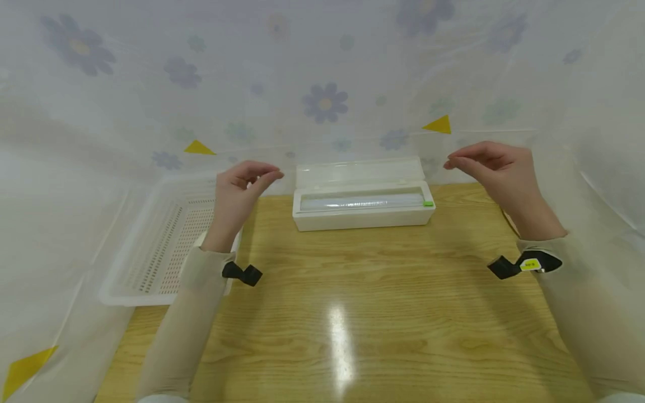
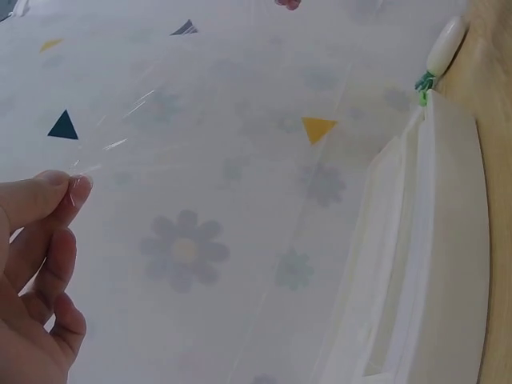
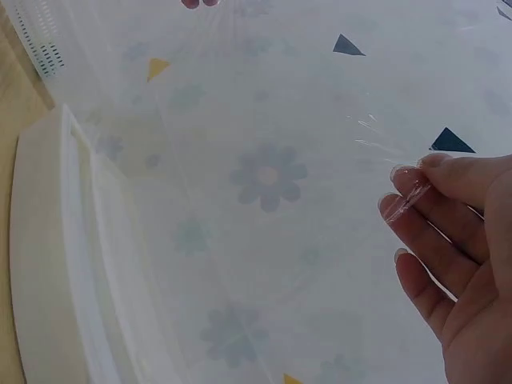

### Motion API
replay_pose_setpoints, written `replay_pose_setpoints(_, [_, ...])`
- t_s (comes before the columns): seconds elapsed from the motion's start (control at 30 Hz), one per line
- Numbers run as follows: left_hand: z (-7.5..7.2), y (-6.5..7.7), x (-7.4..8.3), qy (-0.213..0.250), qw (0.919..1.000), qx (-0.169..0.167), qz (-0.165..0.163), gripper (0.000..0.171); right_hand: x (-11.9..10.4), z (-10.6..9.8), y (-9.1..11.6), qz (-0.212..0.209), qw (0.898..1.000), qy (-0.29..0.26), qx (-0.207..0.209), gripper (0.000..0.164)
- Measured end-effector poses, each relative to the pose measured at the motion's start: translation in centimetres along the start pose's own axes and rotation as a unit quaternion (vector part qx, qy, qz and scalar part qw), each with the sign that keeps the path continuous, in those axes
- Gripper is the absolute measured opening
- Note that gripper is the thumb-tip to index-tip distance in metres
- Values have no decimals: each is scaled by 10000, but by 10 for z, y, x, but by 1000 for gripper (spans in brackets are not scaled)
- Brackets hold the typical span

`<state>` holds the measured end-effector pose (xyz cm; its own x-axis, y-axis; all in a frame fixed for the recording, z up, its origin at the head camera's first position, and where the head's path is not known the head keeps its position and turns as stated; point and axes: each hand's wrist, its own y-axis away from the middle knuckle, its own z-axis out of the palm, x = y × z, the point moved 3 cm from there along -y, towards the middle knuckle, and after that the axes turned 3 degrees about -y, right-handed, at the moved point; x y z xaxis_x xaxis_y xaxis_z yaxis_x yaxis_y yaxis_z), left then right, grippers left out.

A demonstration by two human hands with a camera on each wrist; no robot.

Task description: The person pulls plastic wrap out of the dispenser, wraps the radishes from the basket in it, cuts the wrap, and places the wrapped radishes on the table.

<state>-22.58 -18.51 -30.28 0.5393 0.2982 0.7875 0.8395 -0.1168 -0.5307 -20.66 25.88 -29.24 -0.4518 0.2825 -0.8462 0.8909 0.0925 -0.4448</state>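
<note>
Thumb and fingertips of my left hand (image 1: 237, 193) pinch an edge of clear cling film, whose wrinkles glint beside them in the left wrist view. On the other side, my right hand (image 1: 509, 173) pinches the film too; a folded bit of cling film (image 3: 408, 200) lies over its fingers in the right wrist view. Between the hands, the see-through sheet hardly shows in the head view. Beyond and below them, a white cling film box (image 1: 363, 221) stands with its lid (image 1: 358, 173) raised. Inside lies the film roll (image 1: 360, 201), and a green slider (image 1: 428, 204) sits at the right end.
A white perforated basket (image 1: 113, 291) stands at the left, partly behind the left arm. Beyond the box's green end lies a white radish-shaped thing (image 2: 446, 46) with a green top. Flower-patterned sheeting (image 1: 325, 67) rises behind the wooden table (image 1: 383, 313).
</note>
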Motion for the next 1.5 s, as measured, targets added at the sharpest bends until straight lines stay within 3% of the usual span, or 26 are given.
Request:
replay_pose_setpoints(0.17, [-6,21,-1,294,9971,-663,-230,10,-1,0,19,273,9982,-283,-459,18])
replay_pose_setpoints(0.3, [-9,41,-4,575,9891,-1336,-217,9,3,0,31,-94,9934,-311,-1102,12])
replay_pose_setpoints(0.43, [-10,61,-10,644,9768,-2026,-278,9,15,1,44,-765,9771,-366,-1951,23])
replay_pose_setpoints(0.57, [-9,77,-16,331,9660,-2556,-184,11,24,3,58,-847,9609,-522,-2582,31])
replay_pose_setpoints(0.73, [-2,94,-21,39,9534,-3014,-132,13,33,8,72,-824,9475,-595,-3031,34])
replay_pose_setpoints(1.03, [14,132,-44,-51,9295,-3627,-670,10,56,24,103,-738,9259,-206,-3699,40])
replay_pose_setpoints(1.13, [20,144,-53,-76,9272,-3709,-521,9,65,28,113,-674,9233,-71,-3779,41])
replay_pose_setpoints(1.2, [24,150,-59,-133,9270,-3738,-256,9,70,30,119,-788,9251,72,-3714,41])
replay_pose_setpoints(1.33, [31,159,-67,-323,9255,-3762,287,12,80,36,131,-1254,9275,498,-3486,42])
replay_pose_setpoints(1.5, [36,169,-74,-713,9173,-3854,708,15,95,45,145,-1594,9194,877,-3486,35])
